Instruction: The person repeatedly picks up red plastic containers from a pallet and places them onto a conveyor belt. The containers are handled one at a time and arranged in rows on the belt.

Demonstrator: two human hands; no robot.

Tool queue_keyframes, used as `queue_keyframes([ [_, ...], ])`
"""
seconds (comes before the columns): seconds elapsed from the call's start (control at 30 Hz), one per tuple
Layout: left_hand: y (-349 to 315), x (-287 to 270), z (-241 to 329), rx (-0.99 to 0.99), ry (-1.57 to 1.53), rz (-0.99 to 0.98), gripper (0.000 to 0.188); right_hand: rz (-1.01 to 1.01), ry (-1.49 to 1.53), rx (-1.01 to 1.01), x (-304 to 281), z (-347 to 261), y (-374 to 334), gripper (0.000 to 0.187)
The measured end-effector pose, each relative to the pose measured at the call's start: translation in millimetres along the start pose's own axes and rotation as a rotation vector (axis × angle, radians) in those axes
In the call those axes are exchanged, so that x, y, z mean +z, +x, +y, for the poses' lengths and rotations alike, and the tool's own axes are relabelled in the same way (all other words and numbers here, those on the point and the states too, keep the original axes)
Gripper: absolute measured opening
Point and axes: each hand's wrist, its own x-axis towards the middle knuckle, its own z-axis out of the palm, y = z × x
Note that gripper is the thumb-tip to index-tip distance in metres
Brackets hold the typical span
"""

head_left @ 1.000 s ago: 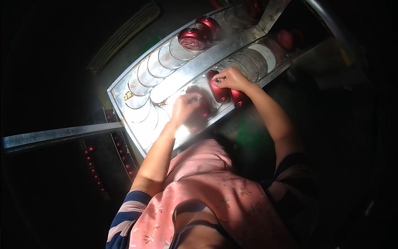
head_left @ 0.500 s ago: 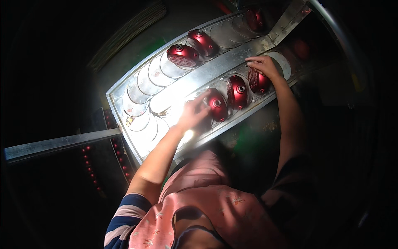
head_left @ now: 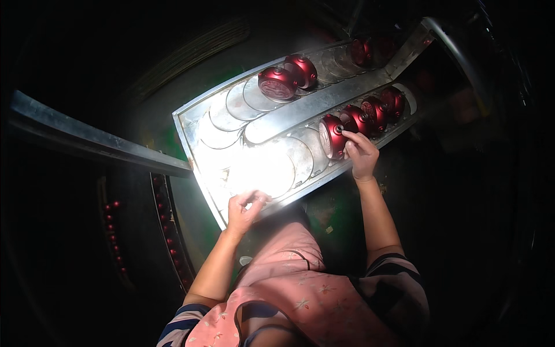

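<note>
My right hand reaches to the nearest of several shiny red round metal parts in the near row. Thumb and fingers are bent together at the small metal fitting on its curved side. This part stands on edge, with a patterned flat face turned left. My left hand hangs over the near rim of the metal track, nearest to the bright left end. Its fingers are loosely curled, with a gap at the thumb and nothing visible between them. Glare hides part of its fingertips.
Overlapping crescent plates line the track around a raised middle strip. Two red parts sit together in the far row, another farther right. A metal bar extends left; rows of small red items lie below it.
My left hand has drawn back from the leftmost near-row part to the near rim. My right hand has come from the row's far end to that leftmost part. The whole view has shifted.
</note>
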Motion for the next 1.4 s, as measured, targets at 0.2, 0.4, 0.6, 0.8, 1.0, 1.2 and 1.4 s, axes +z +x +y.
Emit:
queue_keyframes([
  [0.2,-162.9,-67.8,-55.1,-0.155,-0.212,0.299,0.032,-0.524,0.016,0.028,161.0,-34.6,-115.1,0.033],
  [0.4,-257.8,-110.7,-81.5,-0.104,-0.164,0.651,0.034,-1.050,0.059,0.149,259.8,-68.2,-153.6,0.046],
  [0.6,-338.9,-179.8,-133.7,-0.215,-0.310,1.028,0.042,-1.377,0.091,0.311,376.2,-42.0,-161.9,0.050],
  [0.8,-429.1,-278.1,-189.1,-0.396,-0.269,1.430,0.052,-1.701,0.016,0.249,542.4,-2.5,-171.2,0.064],
  [1.0,-501.5,-348.4,-262.8,-0.503,-0.395,1.542,0.067,-1.989,-0.122,0.353,722.6,45.4,-212.9,0.081],
  [1.2,-516.8,-504.6,-331.8,-0.585,-0.538,1.515,0.071,-2.069,-0.123,-0.071,881.0,106.4,-271.3,0.086],
  [1.4,-512.2,-643.5,-377.3,-0.251,0.340,1.313,0.056,-1.914,-0.006,-0.740,1044.9,145.1,-348.4,0.082],
])
